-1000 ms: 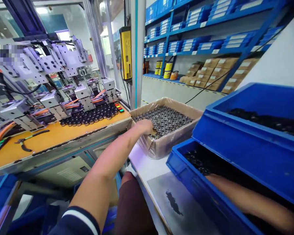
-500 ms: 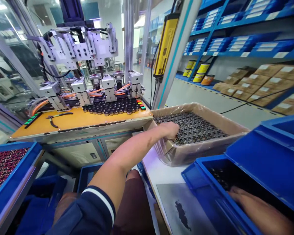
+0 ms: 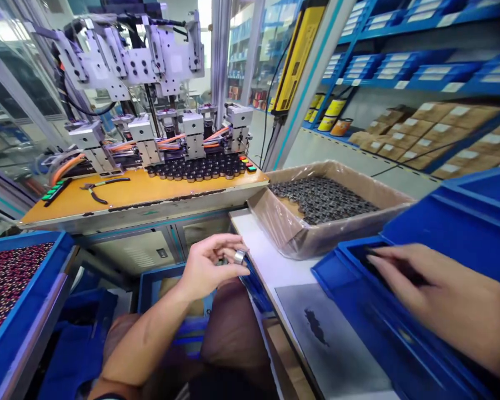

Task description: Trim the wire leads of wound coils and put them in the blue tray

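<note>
My left hand (image 3: 208, 265) is over my lap, its fingers curled round a small silver metal cylinder (image 3: 239, 256). Another small part seems to sit deeper in the palm, mostly hidden by the fingers. My right hand (image 3: 437, 294), blurred, is at the blue bin (image 3: 345, 289) on the right, thumb and fingertips pinched together above its dark inside. Whatever lies between those fingertips is too blurred to name. Between the hands, farther off, a plastic-lined cardboard box (image 3: 312, 239) holds rows of small dark metal parts (image 3: 337, 200).
Black round parts (image 3: 200, 168) stand in rows on the orange machine table (image 3: 158, 194), beside pliers (image 3: 104, 186). Above them are machine clamps (image 3: 191, 130). A grey sheet (image 3: 329, 339) with a dark smudge lies on the white bench (image 3: 256, 233). A blue tray (image 3: 62, 244) of red parts stands left.
My left hand has come back from the cardboard box to above my lap, with a metal cylinder in it. My right hand has risen from inside the blue bin, fingertips pinched.
</note>
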A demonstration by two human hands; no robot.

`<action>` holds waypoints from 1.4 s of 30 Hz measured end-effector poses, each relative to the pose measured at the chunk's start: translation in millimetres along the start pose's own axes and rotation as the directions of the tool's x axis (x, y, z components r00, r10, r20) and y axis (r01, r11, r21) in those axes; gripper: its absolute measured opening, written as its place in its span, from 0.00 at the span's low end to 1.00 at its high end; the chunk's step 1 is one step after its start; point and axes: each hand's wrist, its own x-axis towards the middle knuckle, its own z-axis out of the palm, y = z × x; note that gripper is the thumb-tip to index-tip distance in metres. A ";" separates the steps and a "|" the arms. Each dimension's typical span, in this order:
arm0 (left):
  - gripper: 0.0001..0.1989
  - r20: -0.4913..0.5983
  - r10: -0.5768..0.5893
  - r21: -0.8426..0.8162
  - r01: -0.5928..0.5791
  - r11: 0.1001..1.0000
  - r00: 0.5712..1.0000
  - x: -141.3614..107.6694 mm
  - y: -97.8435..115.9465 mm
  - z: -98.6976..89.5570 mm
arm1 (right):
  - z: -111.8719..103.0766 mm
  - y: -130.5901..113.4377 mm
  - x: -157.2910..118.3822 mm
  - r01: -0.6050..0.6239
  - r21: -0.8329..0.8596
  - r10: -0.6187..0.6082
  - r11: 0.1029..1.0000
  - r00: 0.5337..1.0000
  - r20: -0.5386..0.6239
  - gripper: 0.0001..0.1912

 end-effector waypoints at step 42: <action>0.20 0.029 -0.129 -0.146 0.132 0.981 0.991 -39.2 2.2 45.8 | 13.5 -129.2 22.7 0.425 0.527 -0.356 0.736 0.905 -0.232 0.13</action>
